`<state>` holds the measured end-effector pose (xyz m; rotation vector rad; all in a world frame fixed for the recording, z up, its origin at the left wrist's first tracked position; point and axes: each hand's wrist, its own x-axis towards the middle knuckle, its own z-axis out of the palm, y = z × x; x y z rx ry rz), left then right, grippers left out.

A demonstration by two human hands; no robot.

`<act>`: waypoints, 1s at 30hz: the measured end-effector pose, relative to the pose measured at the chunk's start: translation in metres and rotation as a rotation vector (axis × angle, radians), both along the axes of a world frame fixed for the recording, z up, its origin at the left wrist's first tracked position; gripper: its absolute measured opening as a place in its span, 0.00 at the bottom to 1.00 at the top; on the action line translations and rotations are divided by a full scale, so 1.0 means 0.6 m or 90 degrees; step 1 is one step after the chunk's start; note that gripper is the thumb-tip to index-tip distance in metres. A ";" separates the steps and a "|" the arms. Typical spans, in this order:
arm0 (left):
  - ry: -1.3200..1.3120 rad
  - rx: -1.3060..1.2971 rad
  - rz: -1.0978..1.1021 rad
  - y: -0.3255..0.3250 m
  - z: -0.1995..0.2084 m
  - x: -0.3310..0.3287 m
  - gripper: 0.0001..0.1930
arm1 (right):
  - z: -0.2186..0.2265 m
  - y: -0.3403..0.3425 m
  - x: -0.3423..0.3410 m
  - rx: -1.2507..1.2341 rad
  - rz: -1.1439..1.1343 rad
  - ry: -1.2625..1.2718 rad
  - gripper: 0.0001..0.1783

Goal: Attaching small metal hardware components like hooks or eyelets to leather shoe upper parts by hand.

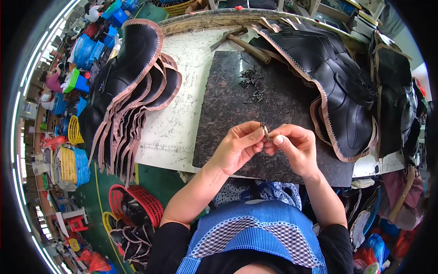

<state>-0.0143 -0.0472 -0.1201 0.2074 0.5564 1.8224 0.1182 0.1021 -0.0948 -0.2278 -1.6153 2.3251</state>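
Note:
Above the dark stone slab (219,114), my left hand (238,146) and my right hand (295,147) meet, both closed in a pinch. Between their fingertips is a small dark, ring-like metal piece (263,128), perhaps a buckle; its exact kind is too small to make out. Just beyond the hands, a loose heap of small black pieces (253,84) lies on the slab. To the right, a stack of black leather boot uppers (319,68) with zigzag-cut tan edges overlaps the slab.
A hammer (248,48) lies across the slab's far edge. Another stack of black uppers (132,59) overhangs the white table (175,105) at left. A red basket (150,203) holding black pieces stands on the green floor. Someone's arm (404,194) shows at far right.

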 end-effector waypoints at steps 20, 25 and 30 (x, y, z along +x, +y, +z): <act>0.185 0.029 -0.106 -0.040 0.006 0.039 0.04 | 0.029 0.008 0.043 0.326 0.039 0.092 0.16; 0.080 0.106 -0.086 -0.027 -0.006 0.064 0.05 | 0.010 -0.008 0.050 0.118 0.014 0.097 0.11; 0.094 0.113 -0.042 -0.005 -0.026 0.076 0.04 | -0.003 -0.016 0.053 0.007 -0.071 0.090 0.07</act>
